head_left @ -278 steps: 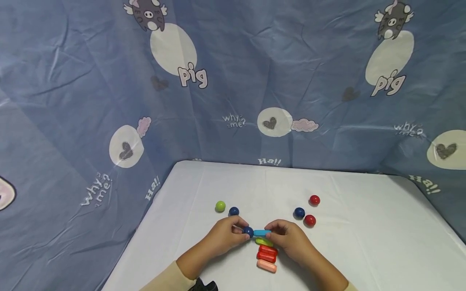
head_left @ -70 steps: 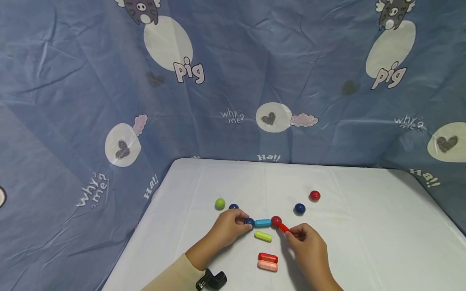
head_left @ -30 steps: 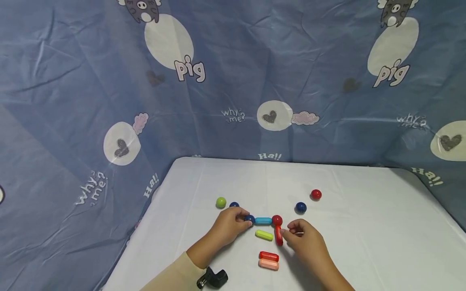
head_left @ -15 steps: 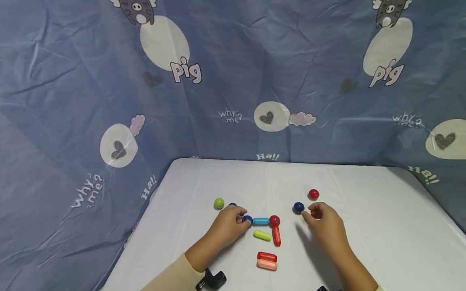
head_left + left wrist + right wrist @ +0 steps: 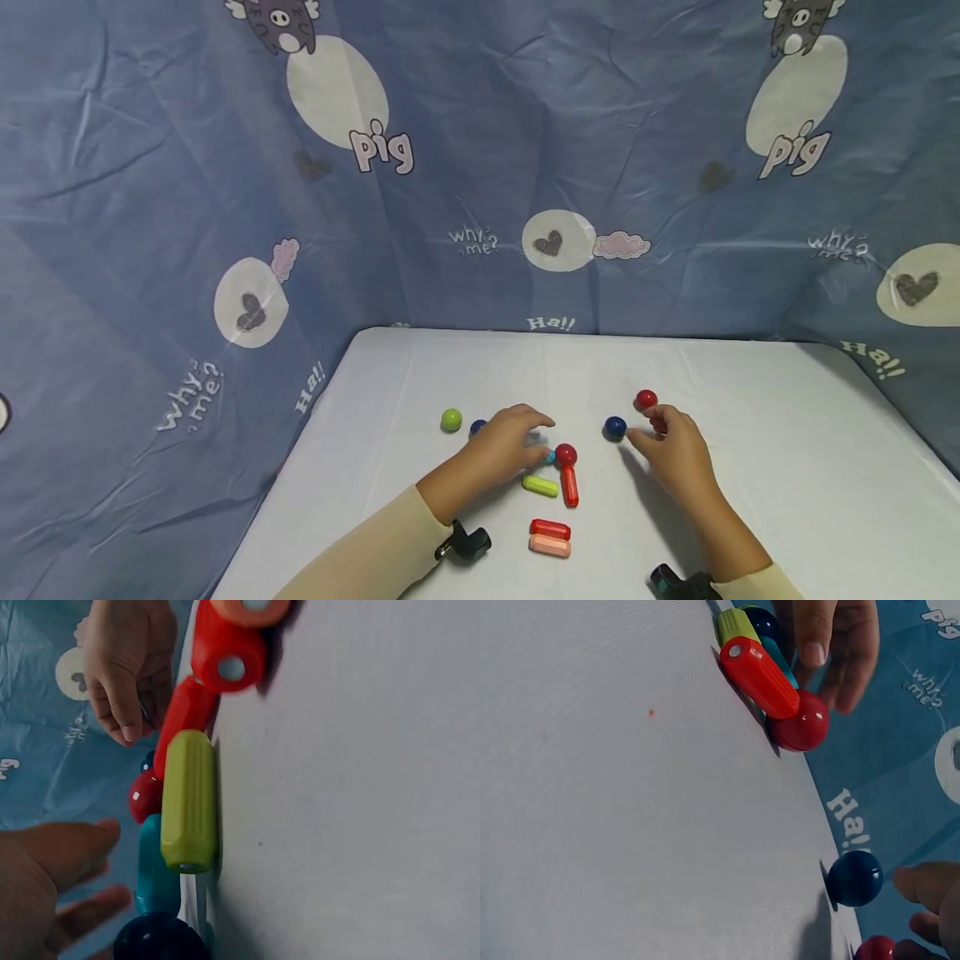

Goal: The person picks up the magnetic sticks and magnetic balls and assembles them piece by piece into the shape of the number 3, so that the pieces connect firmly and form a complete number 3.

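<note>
A dark blue ball (image 5: 161,941), a cyan rod (image 5: 157,866), a red ball (image 5: 566,454) and a red rod (image 5: 570,487) form a bent chain on the table. Over its blue end hovers my left hand (image 5: 501,450), fingers spread and holding nothing; it hides that ball in the head view. My right hand (image 5: 678,454) is beside a loose dark blue ball (image 5: 615,428), thumb and fingers apart. Its fingertips are close to a loose red ball (image 5: 646,399); whether they touch, I cannot tell. A lime green rod (image 5: 540,486) lies inside the bend.
Nearer me, a red rod (image 5: 551,528) and a pink rod (image 5: 550,546) lie side by side. A green ball (image 5: 452,420) and a partly hidden dark blue ball (image 5: 477,427) are beyond my left hand. Patterned blue cloth (image 5: 450,167) hangs behind the white table (image 5: 787,442).
My right hand placed the red rod against the red ball, released it, and moved right to the loose balls. The left hand let go of the chain's blue ball and shifted right.
</note>
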{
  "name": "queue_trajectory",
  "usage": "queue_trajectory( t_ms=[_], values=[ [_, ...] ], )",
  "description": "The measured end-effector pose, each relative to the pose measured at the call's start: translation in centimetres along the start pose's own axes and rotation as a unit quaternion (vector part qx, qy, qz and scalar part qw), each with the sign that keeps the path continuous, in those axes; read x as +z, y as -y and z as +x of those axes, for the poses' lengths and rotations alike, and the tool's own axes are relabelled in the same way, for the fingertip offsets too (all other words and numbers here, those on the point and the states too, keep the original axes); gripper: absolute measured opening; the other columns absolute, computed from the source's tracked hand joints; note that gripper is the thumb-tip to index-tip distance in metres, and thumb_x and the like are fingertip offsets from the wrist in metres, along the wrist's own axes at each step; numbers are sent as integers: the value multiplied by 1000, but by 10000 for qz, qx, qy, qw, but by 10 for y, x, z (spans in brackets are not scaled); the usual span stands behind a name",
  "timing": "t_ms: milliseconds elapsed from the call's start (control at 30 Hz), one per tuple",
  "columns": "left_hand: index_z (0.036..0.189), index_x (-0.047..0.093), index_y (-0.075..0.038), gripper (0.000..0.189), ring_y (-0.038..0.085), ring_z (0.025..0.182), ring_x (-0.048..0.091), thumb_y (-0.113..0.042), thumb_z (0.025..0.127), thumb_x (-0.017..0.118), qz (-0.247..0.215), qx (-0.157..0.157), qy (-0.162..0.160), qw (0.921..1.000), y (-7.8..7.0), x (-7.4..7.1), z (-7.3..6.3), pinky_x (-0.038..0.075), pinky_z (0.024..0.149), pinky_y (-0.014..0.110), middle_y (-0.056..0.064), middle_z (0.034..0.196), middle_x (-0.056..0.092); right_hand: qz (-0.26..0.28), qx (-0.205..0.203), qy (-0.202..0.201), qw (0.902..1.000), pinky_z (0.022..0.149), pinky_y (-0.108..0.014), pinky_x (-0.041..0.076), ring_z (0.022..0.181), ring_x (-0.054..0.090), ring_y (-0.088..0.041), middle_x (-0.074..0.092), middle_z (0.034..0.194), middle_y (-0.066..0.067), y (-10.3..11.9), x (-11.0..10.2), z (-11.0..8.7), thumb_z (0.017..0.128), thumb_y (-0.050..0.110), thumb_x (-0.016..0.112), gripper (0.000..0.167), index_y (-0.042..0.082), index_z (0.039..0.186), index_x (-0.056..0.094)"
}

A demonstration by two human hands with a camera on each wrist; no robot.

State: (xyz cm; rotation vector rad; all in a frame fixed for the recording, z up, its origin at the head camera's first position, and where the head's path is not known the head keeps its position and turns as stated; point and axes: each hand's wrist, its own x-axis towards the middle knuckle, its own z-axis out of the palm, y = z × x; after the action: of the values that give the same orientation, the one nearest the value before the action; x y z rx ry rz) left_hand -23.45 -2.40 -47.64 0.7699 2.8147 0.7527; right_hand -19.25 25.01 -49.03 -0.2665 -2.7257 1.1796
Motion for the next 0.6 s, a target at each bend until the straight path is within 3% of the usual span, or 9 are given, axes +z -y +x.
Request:
queue_trajectory(
  t_ms=[133, 233, 367, 600],
  values=[
    [135, 70, -26, 39, 15, 128, 62, -25, 97, 77, -175, 237, 301, 9991, 1, 5, 5, 50, 110, 38, -4, 135, 67, -44, -81, 151, 9998, 101, -53, 49, 114, 61, -38, 62, 122, -25, 0, 4, 2, 94, 23, 77, 44, -3, 127, 62],
    [131, 73, -27, 35, 9, 119, 64, -24, 97, 77, -235, 292, 375, 9986, 3, 9, 6, 52, 105, 34, -7, 127, 70, -40, -93, 235, 9997, 101, -53, 49, 115, 61, -37, 63, 123, -23, 2, 6, 3, 94, 22, 76, 44, -2, 129, 63],
    [126, 76, -27, 32, 3, 100, 63, -21, 95, 79, -369, 224, 385, 9983, 4, 13, 6, 54, 94, 29, -10, 113, 72, -112, -54, 370, 9992, 100, -54, 51, 115, 61, -37, 64, 123, -23, 5, 9, 5, 95, 21, 75, 42, 0, 130, 64],
    [124, 78, -28, 31, 1, 95, 61, -23, 94, 80, -510, 92, 387, 9979, 3, 15, 8, 53, 90, 29, -13, 108, 74, -139, 95, 529, 9985, 100, -57, 50, 115, 64, -37, 68, 122, -22, 4, 12, 6, 95, 18, 75, 36, 1, 125, 66]
  ],
)
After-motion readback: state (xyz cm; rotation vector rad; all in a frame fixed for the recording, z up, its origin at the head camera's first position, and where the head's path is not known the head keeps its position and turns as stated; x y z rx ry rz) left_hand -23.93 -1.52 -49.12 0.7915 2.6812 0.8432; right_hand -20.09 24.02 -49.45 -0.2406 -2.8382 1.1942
